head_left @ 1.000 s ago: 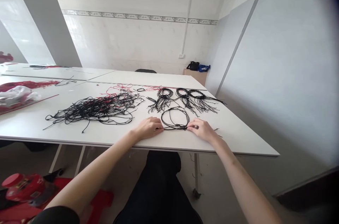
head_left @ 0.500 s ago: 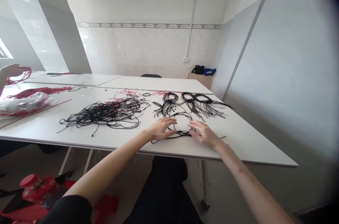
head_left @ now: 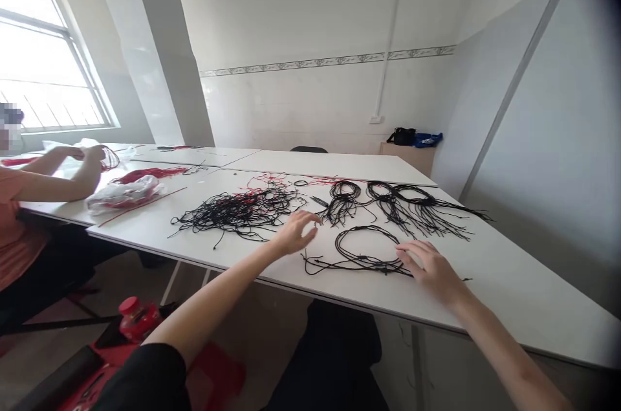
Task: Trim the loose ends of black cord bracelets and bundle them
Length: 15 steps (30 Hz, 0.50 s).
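Note:
A loose ring of black knotted cords (head_left: 359, 228) lies on the white table in front of me, its tails running out to the left. My right hand (head_left: 431, 268) is at the right side of this ring, fingers stretched out and at or over the cords; whether it touches them I cannot tell. Left of the ring, apart from it, my left hand (head_left: 297, 233) hovers with thumb and fingers spread and nothing between them. Just beyond that hand lies a small dark tool, perhaps tweezers (head_left: 319, 202). A big tangle of black cords (head_left: 228, 211) spreads to the left.
Three looped black cord bundles (head_left: 345, 189) lie farther back. Red cords (head_left: 266, 179) lie behind the tangle. At left are a clear plastic bag (head_left: 127, 194) and a co-worker's hands (head_left: 92, 153) with red cord. The table's front edge (head_left: 272, 281) runs close to me.
The view has swung to the left, bringing a co-worker and a window in. My left hand has come away from the cord ring to its left; my right hand stays by its right side.

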### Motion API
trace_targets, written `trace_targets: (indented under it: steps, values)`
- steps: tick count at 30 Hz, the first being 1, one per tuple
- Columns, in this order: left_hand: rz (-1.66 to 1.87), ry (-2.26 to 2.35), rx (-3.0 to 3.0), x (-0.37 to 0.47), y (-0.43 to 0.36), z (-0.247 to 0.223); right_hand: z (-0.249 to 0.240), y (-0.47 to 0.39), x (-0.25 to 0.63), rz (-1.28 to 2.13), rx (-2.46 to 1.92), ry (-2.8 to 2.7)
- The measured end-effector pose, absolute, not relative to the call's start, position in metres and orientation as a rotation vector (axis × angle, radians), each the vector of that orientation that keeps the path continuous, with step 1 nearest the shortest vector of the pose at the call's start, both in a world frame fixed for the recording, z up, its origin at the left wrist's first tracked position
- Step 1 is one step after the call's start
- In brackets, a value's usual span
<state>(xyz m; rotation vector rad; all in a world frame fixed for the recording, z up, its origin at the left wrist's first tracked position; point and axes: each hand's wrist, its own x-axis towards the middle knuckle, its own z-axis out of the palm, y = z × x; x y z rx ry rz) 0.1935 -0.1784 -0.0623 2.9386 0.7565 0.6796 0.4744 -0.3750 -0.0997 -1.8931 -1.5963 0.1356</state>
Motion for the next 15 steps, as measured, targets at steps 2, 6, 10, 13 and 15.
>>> trace_targets:
  steps: [2, 6, 10, 13, 15]
  values:
    - [0.748, 1.066, 2.864, 0.166, -0.154, -0.059, -0.102, -0.375, 0.475, 0.166, -1.894, -1.590]
    - [0.770, 1.696, 2.600, 0.099, -0.107, -0.053, -0.106, -0.372, 0.477, 0.218, -1.904, -1.591]
    - [0.539, 1.982, 2.380, 0.043, -0.080, -0.048, -0.108, -0.369, 0.479, 0.236, -1.915, -1.586]
    - [0.394, 1.950, 2.331, 0.023, -0.069, -0.042, -0.107, -0.370, 0.478, 0.235, -1.926, -1.581]
    - [0.397, 1.910, 2.320, 0.019, -0.063, -0.035, -0.105, -0.371, 0.476, 0.235, -1.937, -1.573]
